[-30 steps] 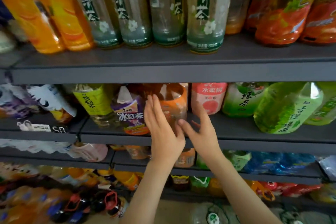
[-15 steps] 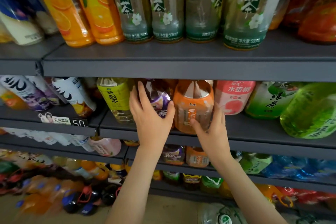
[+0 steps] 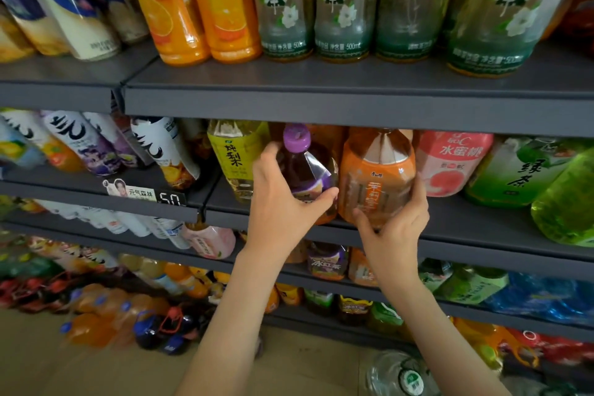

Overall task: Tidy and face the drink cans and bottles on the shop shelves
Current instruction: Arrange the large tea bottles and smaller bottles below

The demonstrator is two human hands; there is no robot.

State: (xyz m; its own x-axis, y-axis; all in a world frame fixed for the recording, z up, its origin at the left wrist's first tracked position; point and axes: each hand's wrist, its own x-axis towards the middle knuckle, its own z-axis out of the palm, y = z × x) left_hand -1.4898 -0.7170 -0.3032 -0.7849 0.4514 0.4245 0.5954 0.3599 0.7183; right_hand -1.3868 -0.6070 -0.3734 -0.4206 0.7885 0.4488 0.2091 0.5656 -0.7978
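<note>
On the middle shelf (image 3: pixel 450 222), my left hand (image 3: pixel 283 199) grips a dark tea bottle with a purple cap (image 3: pixel 305 167), which leans towards me out of its row. Right beside it stands an orange-labelled tea bottle (image 3: pixel 376 173); my right hand (image 3: pixel 392 222) holds its lower right side, thumb across the front and fingers round the right side. A yellow pear-drink bottle (image 3: pixel 236 157) stands just left of my left hand, and a pink peach bottle (image 3: pixel 450 161) stands to the right of the orange one.
The top shelf (image 3: pixel 321 100) carries orange juice bottles (image 3: pixel 199 3) and green jasmine tea bottles (image 3: pixel 347 3). Green tea bottles (image 3: pixel 520 173) fill the right of the middle shelf. A price tag (image 3: pixel 144 194) hangs at the left. Lower shelves and floor packs (image 3: pixel 135 325) hold more drinks.
The camera has moved closer and to the left. My left hand has pulled the purple-capped bottle forward so its cap shows. My right hand has closed round the orange bottle's base.
</note>
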